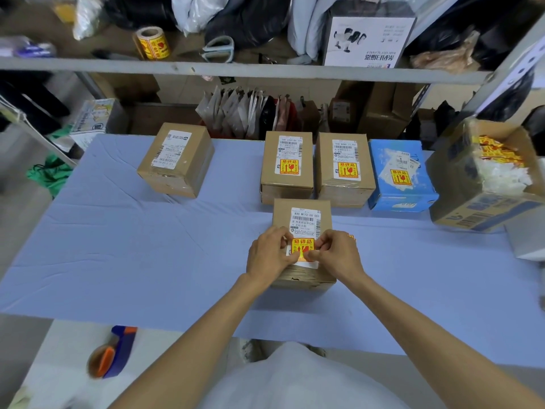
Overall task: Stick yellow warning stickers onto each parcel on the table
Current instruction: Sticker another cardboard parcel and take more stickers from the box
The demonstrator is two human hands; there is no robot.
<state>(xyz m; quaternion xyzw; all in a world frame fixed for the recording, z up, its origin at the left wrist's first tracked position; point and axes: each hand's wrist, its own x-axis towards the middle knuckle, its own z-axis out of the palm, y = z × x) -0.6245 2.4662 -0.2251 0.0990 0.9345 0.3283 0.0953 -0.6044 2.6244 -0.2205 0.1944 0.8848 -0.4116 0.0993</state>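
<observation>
Blue-clothed table (124, 237) below cluttered shelf (236, 70)

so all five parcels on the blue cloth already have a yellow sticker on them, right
Not quite: the head view shows the far-left cardboard parcel has only its white shipping label. The other three at the back have stickers, and both hands are pressing a yellow sticker onto the nearest parcel.

You get bright, even light from overhead, with soft, short shadows beside the boxes on the desk (147, 246). Wide-angle distortion bends the shelf (265, 70), and the edges blur.
</observation>
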